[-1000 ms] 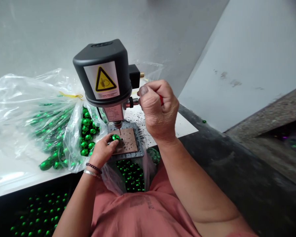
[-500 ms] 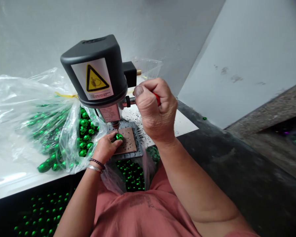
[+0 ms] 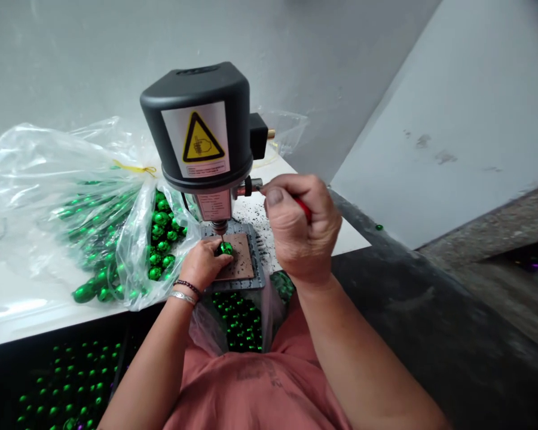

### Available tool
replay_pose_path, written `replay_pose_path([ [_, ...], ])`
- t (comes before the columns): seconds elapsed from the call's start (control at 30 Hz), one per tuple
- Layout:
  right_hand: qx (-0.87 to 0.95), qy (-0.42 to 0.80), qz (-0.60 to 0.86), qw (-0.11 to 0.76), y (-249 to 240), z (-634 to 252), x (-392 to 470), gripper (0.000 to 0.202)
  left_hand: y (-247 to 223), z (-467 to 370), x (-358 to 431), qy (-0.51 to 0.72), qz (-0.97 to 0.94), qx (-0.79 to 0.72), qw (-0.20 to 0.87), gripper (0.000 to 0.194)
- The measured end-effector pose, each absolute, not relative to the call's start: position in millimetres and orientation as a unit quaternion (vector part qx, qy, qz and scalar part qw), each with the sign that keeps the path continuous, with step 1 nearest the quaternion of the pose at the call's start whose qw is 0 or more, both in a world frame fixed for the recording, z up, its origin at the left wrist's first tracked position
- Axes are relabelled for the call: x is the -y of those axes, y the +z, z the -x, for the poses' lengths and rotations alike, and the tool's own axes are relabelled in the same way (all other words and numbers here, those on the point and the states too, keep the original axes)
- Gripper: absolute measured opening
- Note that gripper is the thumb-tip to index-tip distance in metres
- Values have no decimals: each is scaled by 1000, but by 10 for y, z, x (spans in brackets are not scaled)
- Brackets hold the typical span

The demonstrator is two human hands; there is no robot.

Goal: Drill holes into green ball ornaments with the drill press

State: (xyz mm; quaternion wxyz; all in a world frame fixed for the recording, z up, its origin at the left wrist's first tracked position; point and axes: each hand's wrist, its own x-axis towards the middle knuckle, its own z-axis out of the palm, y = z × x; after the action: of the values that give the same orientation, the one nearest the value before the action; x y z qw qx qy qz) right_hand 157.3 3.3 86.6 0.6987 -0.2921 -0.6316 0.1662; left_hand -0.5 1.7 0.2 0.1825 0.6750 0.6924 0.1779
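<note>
A black bench drill press [image 3: 197, 131] with a yellow warning label stands on the white table. On the wooden board [image 3: 240, 263] over its base, my left hand [image 3: 201, 260] pinches a shiny green ball [image 3: 226, 248] between thumb and fingers. The thin drill bit [image 3: 222, 237] points down at the top of the ball; I cannot tell whether it touches. My right hand [image 3: 302, 224] is wrapped round the red-gripped feed lever [image 3: 303, 210] at the press's right side.
A clear plastic bag [image 3: 130, 239] full of green balls lies open left of the press. Dark shavings litter the table [image 3: 341, 236]. More green balls fill a bag [image 3: 240, 322] below the table edge and a dark container [image 3: 58, 388] at lower left. One ball [image 3: 379, 227] lies on the floor.
My right hand has come down slightly with the lever. The left hand still holds the green ball under the bit. The whole view has shifted, placing the press further right.
</note>
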Motion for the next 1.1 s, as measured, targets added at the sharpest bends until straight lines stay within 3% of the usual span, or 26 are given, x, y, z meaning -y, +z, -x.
replay_pose_path([
  [0.2, 609, 166, 279, 724, 718, -1509, -42, 21, 1, 7, -20, 147, -674, -701, 181, 30],
  [0.63, 551, 160, 305, 760, 500, -1424, -66, 14, -10, 2, -6, 132, -662, -717, 176, 41],
  [1.1, 577, 152, 313, 739, 377, -1460, -40, 13, 10, -3, 9, 145, -663, -711, 181, 27],
])
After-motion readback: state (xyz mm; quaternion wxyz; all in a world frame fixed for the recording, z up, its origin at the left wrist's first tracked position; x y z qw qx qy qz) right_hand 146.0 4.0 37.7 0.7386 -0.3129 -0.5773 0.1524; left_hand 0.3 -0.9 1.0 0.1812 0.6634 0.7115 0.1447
